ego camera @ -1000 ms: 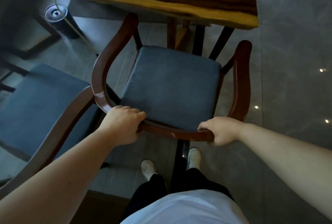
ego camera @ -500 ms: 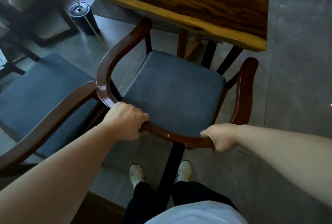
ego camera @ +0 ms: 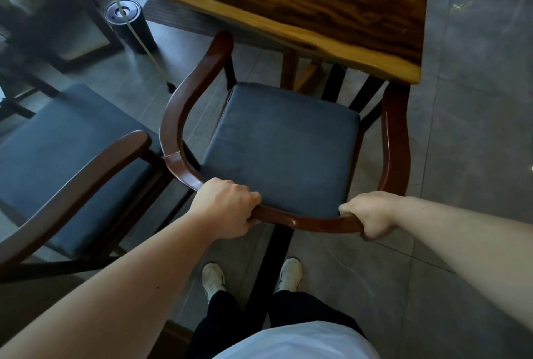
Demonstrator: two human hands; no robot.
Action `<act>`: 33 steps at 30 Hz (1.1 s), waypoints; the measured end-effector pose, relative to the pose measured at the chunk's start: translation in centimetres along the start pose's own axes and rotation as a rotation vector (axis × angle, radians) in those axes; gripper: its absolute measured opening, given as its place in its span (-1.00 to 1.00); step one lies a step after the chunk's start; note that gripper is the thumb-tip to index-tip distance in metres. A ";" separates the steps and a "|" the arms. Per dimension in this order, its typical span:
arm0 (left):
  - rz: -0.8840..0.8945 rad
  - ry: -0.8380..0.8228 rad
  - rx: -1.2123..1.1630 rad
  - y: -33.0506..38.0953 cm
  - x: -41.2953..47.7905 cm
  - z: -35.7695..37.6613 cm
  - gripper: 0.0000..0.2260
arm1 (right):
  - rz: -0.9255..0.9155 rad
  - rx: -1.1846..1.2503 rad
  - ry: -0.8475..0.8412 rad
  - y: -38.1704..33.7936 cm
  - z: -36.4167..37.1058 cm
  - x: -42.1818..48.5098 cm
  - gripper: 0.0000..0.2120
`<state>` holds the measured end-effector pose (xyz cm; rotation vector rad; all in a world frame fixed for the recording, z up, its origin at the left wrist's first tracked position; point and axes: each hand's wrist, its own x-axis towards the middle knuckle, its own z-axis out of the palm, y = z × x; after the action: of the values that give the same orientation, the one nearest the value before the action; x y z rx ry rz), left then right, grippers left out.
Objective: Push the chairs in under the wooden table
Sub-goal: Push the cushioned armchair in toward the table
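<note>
Grey stone floor tiles [ego camera: 467, 139] spread below us, glossy and catching small points of light toward three o'clock. Across twelve o'clock runs the dark, live-edged wooden counter [ego camera: 331, 4], its pale yellow rim wavering along the near side.

At the centre stands the brown wooden armchair with a curved back rail and blue-grey seat cushion [ego camera: 284, 151]. Its front edge sits just at the counter's rim, and the tips of its two armrests reach up to that rim; most of the seat is out in the open.

Our left hand [ego camera: 227, 208] is wrapped tight around the back rail, fingers curled over the top. Our right hand [ego camera: 372, 214] is clenched on the same rail toward its other end, knuckles turned under.

At nine o'clock a second brown armchair with a blue-grey cushion [ego camera: 57, 162] stands well clear of the counter, its armrest close to the first chair's frame.

At eleven o'clock a black cylindrical device [ego camera: 129, 24] stands on the floor under the counter, and a pale cord [ego camera: 138, 38] falls across it.

At six o'clock we see our white shoes [ego camera: 213, 278], dark trousers and white shirt.
</note>
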<state>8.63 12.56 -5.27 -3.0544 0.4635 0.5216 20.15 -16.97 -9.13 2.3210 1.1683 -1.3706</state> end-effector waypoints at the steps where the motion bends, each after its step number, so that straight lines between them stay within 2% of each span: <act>1: 0.004 -0.003 -0.009 0.0 0.0 0.0 -0.69 | 0.001 -0.001 0.016 0.0 0.2 0.0 -0.77; 9: 0.110 -0.064 0.065 -0.7 0.8 -0.5 -0.68 | 0.024 0.009 0.099 -0.2 0.7 -0.2 -0.79; 17: 0.076 -0.115 0.092 -3.5 1.5 -1.7 -0.69 | 0.078 0.069 0.186 -1.4 -0.2 0.8 -0.84; 28: 0.013 -0.063 0.054 -4.1 1.7 -1.6 -0.70 | 0.085 0.080 0.118 -1.8 -1.0 1.4 -0.80; 30: -0.008 -0.034 0.036 -3.8 1.6 -1.5 -0.69 | 0.090 0.112 0.121 -1.8 -1.1 1.4 -0.75; 31: -0.012 -0.016 0.029 -3.7 1.5 -1.3 -0.68 | 0.084 0.120 0.117 -1.8 -1.1 1.3 -0.66; 33: -0.011 0.011 0.021 -3.7 1.2 -1.0 -0.62 | 0.042 0.068 0.133 -2.0 -1.4 1.0 -0.35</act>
<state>11.06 15.67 -4.86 -3.0392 0.4494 0.4962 19.91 -14.38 -8.82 2.5034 1.1180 -1.2778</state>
